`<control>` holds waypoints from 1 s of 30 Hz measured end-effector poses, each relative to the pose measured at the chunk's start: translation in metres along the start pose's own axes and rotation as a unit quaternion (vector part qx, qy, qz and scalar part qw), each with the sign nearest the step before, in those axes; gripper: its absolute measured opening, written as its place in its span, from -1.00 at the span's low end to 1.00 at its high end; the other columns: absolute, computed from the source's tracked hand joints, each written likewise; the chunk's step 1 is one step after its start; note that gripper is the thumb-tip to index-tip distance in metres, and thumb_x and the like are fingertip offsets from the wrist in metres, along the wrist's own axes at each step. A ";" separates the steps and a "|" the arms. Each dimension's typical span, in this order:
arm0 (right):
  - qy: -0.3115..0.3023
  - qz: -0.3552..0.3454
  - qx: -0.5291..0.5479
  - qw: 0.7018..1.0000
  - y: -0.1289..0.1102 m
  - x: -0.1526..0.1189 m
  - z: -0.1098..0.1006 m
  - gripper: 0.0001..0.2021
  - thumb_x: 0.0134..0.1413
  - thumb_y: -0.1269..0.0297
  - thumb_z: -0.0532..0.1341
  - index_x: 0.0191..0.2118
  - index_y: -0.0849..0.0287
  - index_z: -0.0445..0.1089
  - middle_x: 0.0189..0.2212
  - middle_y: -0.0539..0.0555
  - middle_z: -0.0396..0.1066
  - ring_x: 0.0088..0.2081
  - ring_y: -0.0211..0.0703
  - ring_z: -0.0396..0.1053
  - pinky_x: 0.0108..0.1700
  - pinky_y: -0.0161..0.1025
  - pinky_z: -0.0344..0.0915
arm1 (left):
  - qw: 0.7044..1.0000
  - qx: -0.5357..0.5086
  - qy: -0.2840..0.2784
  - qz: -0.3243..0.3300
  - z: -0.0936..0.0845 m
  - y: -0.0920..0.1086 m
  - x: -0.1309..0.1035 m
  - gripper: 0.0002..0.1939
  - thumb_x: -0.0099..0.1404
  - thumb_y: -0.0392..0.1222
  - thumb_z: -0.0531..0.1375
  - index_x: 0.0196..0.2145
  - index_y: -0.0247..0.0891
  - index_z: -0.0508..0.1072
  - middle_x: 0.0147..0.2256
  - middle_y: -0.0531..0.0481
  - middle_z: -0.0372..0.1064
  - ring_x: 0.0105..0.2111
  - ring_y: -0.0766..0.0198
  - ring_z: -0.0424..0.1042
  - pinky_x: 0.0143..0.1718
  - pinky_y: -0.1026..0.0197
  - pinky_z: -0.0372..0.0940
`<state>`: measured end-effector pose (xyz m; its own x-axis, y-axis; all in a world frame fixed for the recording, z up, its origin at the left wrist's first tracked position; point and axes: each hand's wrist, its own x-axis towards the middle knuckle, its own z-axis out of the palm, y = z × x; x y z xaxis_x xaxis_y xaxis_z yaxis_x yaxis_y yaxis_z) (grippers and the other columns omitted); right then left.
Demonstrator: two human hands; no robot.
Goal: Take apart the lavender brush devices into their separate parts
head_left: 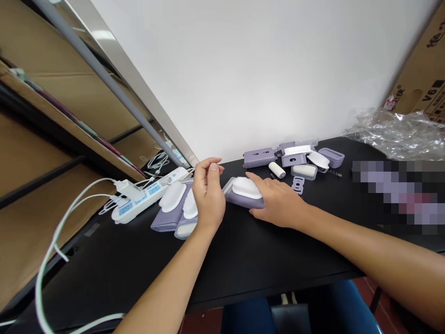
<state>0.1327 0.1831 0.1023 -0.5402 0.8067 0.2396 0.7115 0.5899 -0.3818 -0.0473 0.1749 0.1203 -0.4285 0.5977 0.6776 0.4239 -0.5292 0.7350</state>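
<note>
My right hand (pixel 278 200) wraps round one end of a purple cleaning brush (pixel 246 188), which has a white bristle pad on top and a clear part at its far end. Just left of that brush I hold my left hand (pixel 210 199) raised, fingers loosely bent and thumb apart, with nothing visible in it. Partly behind my left wrist lie two similar purple brushes, one farther left (pixel 168 204) and one closer (pixel 189 206), both with white pads facing up.
Loose parts lie at the back: a purple housing (pixel 259 158), white roller (pixel 277 170), white bristle pad (pixel 318 160), purple tray (pixel 332 157), flat slotted plate (pixel 298 184) and small springs (pixel 335 174). A power strip (pixel 149 195) with cables stands left. Crumpled clear plastic (pixel 399 134) lies right.
</note>
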 end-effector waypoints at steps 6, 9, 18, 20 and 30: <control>0.078 0.059 0.226 0.969 -0.006 0.005 -0.020 -0.06 0.10 0.07 0.35 0.54 0.04 0.01 0.28 0.27 0.41 0.26 0.30 0.40 0.26 0.15 0.34 | 0.998 -0.025 0.058 -0.021 0.001 -0.003 0.001 -0.60 0.48 0.10 0.17 0.17 -0.09 0.37 -0.01 -0.09 0.43 0.03 0.16 0.47 0.11 0.12 0.36; 0.119 0.063 0.339 0.931 -0.008 0.005 -0.025 -0.04 0.10 0.00 0.38 0.54 0.02 -0.02 0.37 0.25 0.31 0.31 0.25 0.36 0.29 0.13 0.34 | 0.992 -0.091 0.026 -0.081 0.001 -0.001 0.002 -0.46 0.46 0.27 0.14 0.24 -0.03 0.35 0.10 -0.12 0.44 0.12 0.10 0.47 0.12 0.08 0.38; 0.078 0.048 0.377 0.922 -0.008 0.003 -0.016 -0.33 0.36 -0.14 0.19 0.46 -0.08 0.14 0.36 0.15 0.34 0.35 0.16 0.32 0.37 0.17 0.25 | 0.919 -0.203 -0.194 -0.277 0.009 0.001 -0.017 -0.47 0.39 0.29 0.27 0.08 -0.16 0.57 0.01 -0.16 0.61 0.10 -0.06 0.58 0.12 -0.03 0.50; 0.096 0.042 0.368 0.924 -0.005 0.006 -0.019 -0.47 0.42 -0.16 0.11 0.34 -0.03 0.30 0.29 0.17 0.40 0.30 0.14 0.36 0.35 0.18 0.26 | 0.917 -0.214 -0.192 -0.276 0.009 0.000 -0.018 -0.47 0.38 0.25 0.29 0.09 -0.18 0.56 0.02 -0.16 0.61 0.11 -0.08 0.57 0.14 -0.05 0.48; 0.177 -0.069 0.374 0.908 0.012 0.010 -0.039 -0.41 0.40 -0.16 0.14 0.40 -0.05 0.22 0.23 0.17 0.41 0.25 0.11 0.38 0.27 0.13 0.32 | 0.932 -0.091 -0.312 -0.160 0.007 0.022 -0.022 -0.23 0.23 0.15 0.45 0.30 -0.11 0.38 0.23 -0.19 0.45 0.25 -0.17 0.43 0.26 -0.14 0.36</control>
<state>0.1532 0.1997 0.1353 -0.3285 0.7658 0.5528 0.0729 0.6041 -0.7936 -0.0232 0.1549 0.1212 0.0609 0.9461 0.3180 0.1875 -0.3238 0.9274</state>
